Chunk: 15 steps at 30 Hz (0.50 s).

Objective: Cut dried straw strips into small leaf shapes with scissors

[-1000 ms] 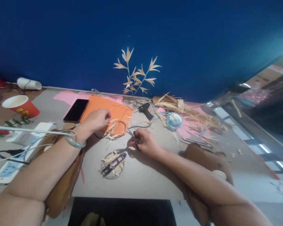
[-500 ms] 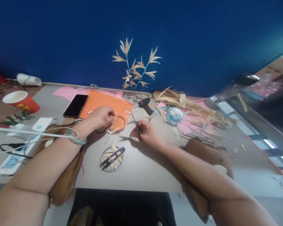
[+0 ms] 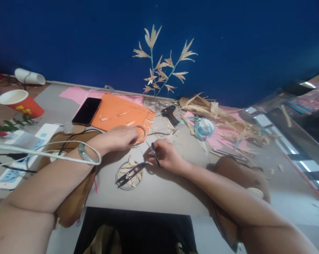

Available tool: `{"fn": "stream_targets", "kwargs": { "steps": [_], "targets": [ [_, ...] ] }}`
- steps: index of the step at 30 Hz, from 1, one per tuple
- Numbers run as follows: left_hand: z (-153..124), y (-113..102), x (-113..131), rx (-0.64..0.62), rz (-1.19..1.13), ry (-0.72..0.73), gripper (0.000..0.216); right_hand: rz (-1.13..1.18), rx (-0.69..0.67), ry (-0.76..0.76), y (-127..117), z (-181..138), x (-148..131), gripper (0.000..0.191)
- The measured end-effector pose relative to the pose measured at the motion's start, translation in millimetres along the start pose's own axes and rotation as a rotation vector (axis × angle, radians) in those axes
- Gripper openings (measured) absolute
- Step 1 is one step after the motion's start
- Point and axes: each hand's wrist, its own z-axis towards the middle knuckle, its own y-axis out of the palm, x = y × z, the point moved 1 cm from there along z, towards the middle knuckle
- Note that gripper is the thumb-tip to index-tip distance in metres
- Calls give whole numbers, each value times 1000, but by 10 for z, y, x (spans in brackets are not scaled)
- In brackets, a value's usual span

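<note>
My left hand (image 3: 120,137) rests on the grey table with fingers curled, touching a small ring of dried leaf strips (image 3: 139,131) at the edge of an orange sheet (image 3: 118,112). My right hand (image 3: 165,156) is closed around a thin dark tool (image 3: 155,154) held upright between the fingers. Just below both hands lies a round dish of leaf cuttings (image 3: 127,175) with purple thread snips (image 3: 130,174) across it.
A black phone (image 3: 87,110) lies on the orange sheet. A red paper cup (image 3: 17,102) and a power strip (image 3: 21,155) are at left. A glue gun (image 3: 170,114), a blue tape roll (image 3: 204,128) and dried husks (image 3: 223,120) lie behind. A leaf sprig (image 3: 163,67) decorates the blue wall.
My left hand slid nearer along the orange sheet with the leaf ring. My right hand drew back toward the dish, still gripping the dark tool. The view tilted slightly.
</note>
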Motion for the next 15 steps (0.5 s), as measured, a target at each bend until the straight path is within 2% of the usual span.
{"fn": "stream_targets", "kwargs": {
  "steps": [7,15],
  "targets": [
    [58,36,-54,-7,29,-78,8,42,-5,51,-2,-10,-1,28],
    [-54,-144,-49,-28,-95,9,8,84,2,71,-13,-8,-19,25]
  ]
}}
